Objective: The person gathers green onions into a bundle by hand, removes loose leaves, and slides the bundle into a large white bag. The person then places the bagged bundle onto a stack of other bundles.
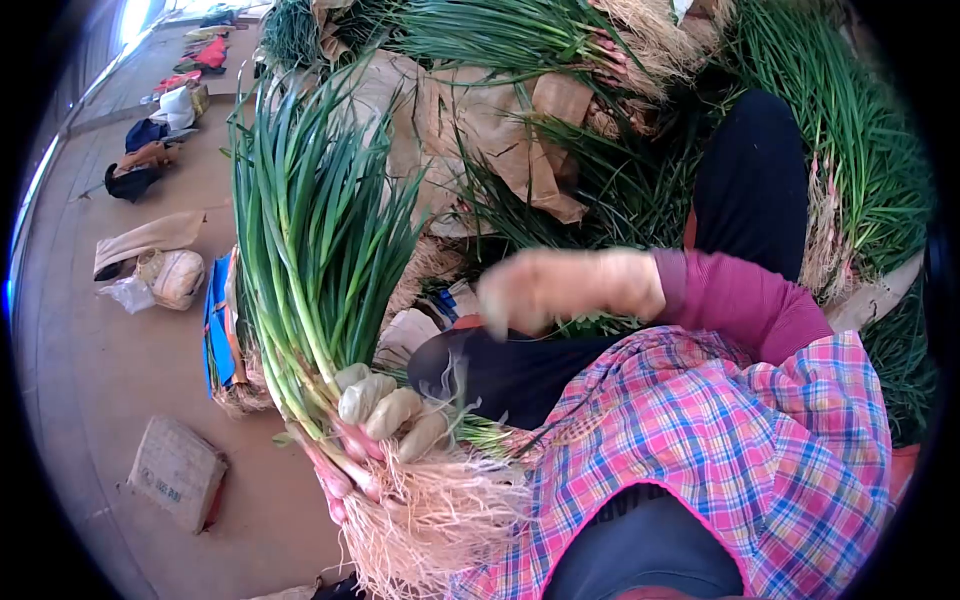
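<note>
Left hand [385, 412] is clamping its grip around green onions [305, 230] just above the roots, in front of the checked apron [700, 430]; right hand [565, 285] is blurring, can't really tell its grip.

Bunch of green onions [298, 325] held near its pinkish bulbs [338, 484] by the left hand [388, 410]; long green leaves [300, 190] are fanned above the grip, pale tangled roots [440, 515] are splayed below it.
</note>
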Demonstrator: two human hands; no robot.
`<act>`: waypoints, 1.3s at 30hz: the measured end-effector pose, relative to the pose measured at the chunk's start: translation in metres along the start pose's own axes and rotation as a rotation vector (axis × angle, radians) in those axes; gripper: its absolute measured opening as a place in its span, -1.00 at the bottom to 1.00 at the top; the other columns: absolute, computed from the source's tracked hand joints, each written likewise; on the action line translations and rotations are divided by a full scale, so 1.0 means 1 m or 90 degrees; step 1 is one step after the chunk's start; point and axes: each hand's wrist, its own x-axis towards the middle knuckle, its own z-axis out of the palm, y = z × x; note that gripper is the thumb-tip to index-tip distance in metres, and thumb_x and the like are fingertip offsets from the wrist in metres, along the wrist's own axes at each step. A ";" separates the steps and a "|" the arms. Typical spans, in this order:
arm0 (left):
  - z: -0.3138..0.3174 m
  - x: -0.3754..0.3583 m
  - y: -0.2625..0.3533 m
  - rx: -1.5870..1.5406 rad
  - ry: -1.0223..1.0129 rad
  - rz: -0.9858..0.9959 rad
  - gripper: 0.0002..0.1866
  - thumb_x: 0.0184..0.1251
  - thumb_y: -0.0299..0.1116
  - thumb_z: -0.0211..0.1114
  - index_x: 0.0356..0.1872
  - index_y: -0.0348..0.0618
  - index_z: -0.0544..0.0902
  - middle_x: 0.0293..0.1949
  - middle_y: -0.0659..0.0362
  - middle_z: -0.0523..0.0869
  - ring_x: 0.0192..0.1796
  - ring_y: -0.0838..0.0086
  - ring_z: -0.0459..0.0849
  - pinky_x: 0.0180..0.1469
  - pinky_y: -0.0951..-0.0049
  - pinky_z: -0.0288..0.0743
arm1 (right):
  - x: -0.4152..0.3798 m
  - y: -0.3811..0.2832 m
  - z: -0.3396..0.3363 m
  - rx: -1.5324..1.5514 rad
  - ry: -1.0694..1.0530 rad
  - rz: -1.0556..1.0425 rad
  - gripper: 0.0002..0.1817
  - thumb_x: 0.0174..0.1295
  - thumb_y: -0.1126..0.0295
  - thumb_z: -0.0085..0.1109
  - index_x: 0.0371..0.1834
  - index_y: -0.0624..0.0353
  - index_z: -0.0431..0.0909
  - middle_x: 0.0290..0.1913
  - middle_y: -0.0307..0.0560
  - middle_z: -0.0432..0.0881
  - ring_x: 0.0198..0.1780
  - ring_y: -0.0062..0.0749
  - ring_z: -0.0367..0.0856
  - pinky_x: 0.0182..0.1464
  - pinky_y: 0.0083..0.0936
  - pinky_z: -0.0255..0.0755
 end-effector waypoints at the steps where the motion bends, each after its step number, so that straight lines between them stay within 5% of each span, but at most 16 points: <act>1: 0.002 0.000 -0.001 0.007 0.011 -0.007 -0.67 0.46 -0.23 0.11 0.16 -0.04 0.41 0.20 0.16 0.52 0.19 0.35 0.52 0.06 0.25 0.50 | -0.013 0.019 -0.029 0.059 0.138 0.161 -0.78 0.40 0.23 0.08 -0.26 0.14 0.59 -0.36 -0.38 0.58 -0.33 -0.65 0.44 -0.26 -0.59 0.41; 3: 0.004 -0.004 -0.002 0.014 0.031 -0.015 -0.69 0.47 -0.25 0.10 0.15 -0.04 0.42 0.21 0.18 0.53 0.20 0.36 0.52 0.04 0.28 0.51 | -0.020 0.040 -0.069 -0.601 0.336 0.266 -0.83 0.33 0.26 0.07 -0.23 0.11 0.55 -0.39 -0.03 0.64 -0.25 -0.06 0.64 -0.23 -0.20 0.48; 4: 0.007 -0.006 -0.004 0.025 0.032 -0.023 -0.69 0.46 -0.25 0.11 0.15 -0.04 0.42 0.20 0.18 0.53 0.19 0.36 0.52 0.04 0.28 0.51 | -0.019 0.036 -0.074 -0.538 0.390 0.250 -0.84 0.31 0.28 0.09 -0.20 0.10 0.53 -0.26 0.12 0.63 -0.11 0.11 0.60 -0.11 -0.12 0.46; 6: 0.009 -0.007 -0.007 0.031 0.028 -0.022 -0.69 0.46 -0.25 0.11 0.15 -0.04 0.42 0.20 0.18 0.53 0.19 0.36 0.52 0.04 0.28 0.51 | 0.009 0.045 -0.087 -0.556 0.416 0.122 -0.82 0.31 0.29 0.08 -0.13 0.10 0.55 -0.14 0.12 0.64 -0.04 0.05 0.61 -0.04 -0.14 0.45; 8: 0.013 -0.008 -0.011 0.037 0.029 -0.022 -0.68 0.45 -0.24 0.12 0.15 -0.04 0.41 0.20 0.17 0.53 0.19 0.36 0.52 0.03 0.28 0.51 | 0.044 0.047 -0.093 -0.648 0.454 -0.200 -0.78 0.31 0.33 0.08 -0.02 0.09 0.56 -0.04 0.11 0.63 0.04 0.03 0.58 0.05 -0.20 0.44; 11: 0.017 -0.008 -0.015 0.050 0.028 -0.025 -0.68 0.45 -0.24 0.13 0.15 -0.04 0.41 0.19 0.17 0.53 0.18 0.36 0.52 0.03 0.27 0.51 | 0.071 0.064 -0.129 -0.532 0.282 -0.118 -0.74 0.33 0.35 0.09 0.05 0.10 0.56 -0.01 0.10 0.63 0.09 -0.05 0.58 0.10 -0.27 0.44; 12: 0.020 -0.008 -0.015 0.055 0.029 -0.024 -0.67 0.44 -0.24 0.13 0.15 -0.04 0.41 0.19 0.17 0.53 0.18 0.36 0.52 0.03 0.27 0.51 | 0.072 0.065 -0.133 -0.468 0.299 0.003 -0.76 0.32 0.34 0.13 0.00 0.15 0.59 -0.10 0.03 0.66 0.05 -0.15 0.60 0.10 -0.30 0.44; 14: 0.021 -0.009 -0.016 0.066 0.029 -0.020 -0.67 0.44 -0.24 0.14 0.15 -0.04 0.41 0.19 0.17 0.53 0.17 0.35 0.52 0.03 0.27 0.51 | 0.066 0.069 -0.137 0.000 0.389 0.099 -0.78 0.40 0.29 0.14 -0.05 0.19 0.60 -0.18 -0.17 0.67 -0.11 -0.40 0.63 -0.06 -0.49 0.50; 16: 0.022 -0.011 -0.019 0.067 0.032 -0.019 -0.66 0.43 -0.24 0.14 0.15 -0.04 0.41 0.18 0.17 0.53 0.17 0.35 0.52 0.03 0.27 0.51 | 0.053 0.066 -0.160 0.082 0.408 0.058 -0.80 0.40 0.23 0.11 -0.28 0.08 0.63 -0.36 -0.38 0.60 -0.37 -0.74 0.45 -0.31 -0.72 0.35; 18: 0.022 -0.012 -0.020 0.069 0.034 -0.021 -0.66 0.43 -0.24 0.15 0.15 -0.04 0.41 0.18 0.17 0.53 0.17 0.35 0.53 0.03 0.27 0.50 | 0.048 0.079 -0.172 0.114 0.454 0.083 -0.81 0.35 0.25 0.16 -0.16 0.11 0.64 -0.30 -0.31 0.65 -0.28 -0.63 0.55 -0.20 -0.62 0.45; 21: 0.023 -0.010 -0.019 0.071 0.034 -0.025 -0.65 0.42 -0.23 0.16 0.15 -0.04 0.41 0.17 0.17 0.54 0.16 0.35 0.53 0.03 0.26 0.50 | 0.061 0.088 -0.148 -0.189 0.353 0.086 -0.54 0.25 0.27 0.25 0.21 0.15 0.52 -0.01 -0.20 0.67 0.05 -0.46 0.57 0.12 -0.49 0.44; 22: 0.024 -0.010 -0.020 0.071 0.035 -0.026 -0.65 0.42 -0.23 0.16 0.15 -0.04 0.41 0.17 0.17 0.54 0.16 0.35 0.53 0.03 0.26 0.50 | 0.072 0.083 -0.137 -0.193 0.350 0.028 -0.53 0.26 0.39 0.25 0.26 0.14 0.49 -0.15 -0.36 0.62 -0.13 -0.64 0.51 -0.02 -0.61 0.41; 25: 0.025 -0.009 -0.022 0.075 0.037 -0.025 -0.64 0.41 -0.23 0.17 0.15 -0.04 0.41 0.17 0.17 0.54 0.15 0.35 0.53 0.03 0.26 0.50 | 0.096 0.066 -0.120 -0.047 0.386 0.097 -0.56 0.26 0.35 0.28 0.20 0.17 0.52 -0.14 -0.35 0.63 -0.13 -0.66 0.50 -0.05 -0.63 0.40; 28: 0.027 -0.009 -0.021 0.082 0.037 -0.022 -0.63 0.41 -0.23 0.18 0.16 -0.04 0.41 0.16 0.17 0.54 0.15 0.35 0.53 0.03 0.26 0.50 | 0.109 0.057 -0.120 0.017 0.283 -0.058 -0.62 0.24 0.32 0.31 0.09 0.18 0.57 -0.20 -0.37 0.63 -0.21 -0.70 0.50 -0.16 -0.65 0.39; 30: 0.027 -0.008 -0.023 0.084 0.035 -0.022 -0.63 0.40 -0.22 0.19 0.16 -0.05 0.41 0.16 0.16 0.54 0.14 0.35 0.53 0.03 0.26 0.50 | 0.101 0.041 -0.116 0.041 0.283 0.054 -0.73 0.24 0.32 0.33 -0.04 0.16 0.62 -0.27 -0.42 0.62 -0.28 -0.74 0.49 -0.23 -0.68 0.38; 39: 0.031 -0.010 -0.025 0.090 0.036 -0.025 -0.61 0.38 -0.22 0.21 0.16 -0.05 0.40 0.14 0.16 0.54 0.12 0.34 0.53 0.02 0.25 0.50 | 0.087 0.055 -0.133 0.172 0.424 0.025 -0.94 0.29 0.37 0.24 -0.25 0.05 0.67 -0.35 -0.39 0.66 -0.48 -0.77 0.44 -0.42 -0.78 0.28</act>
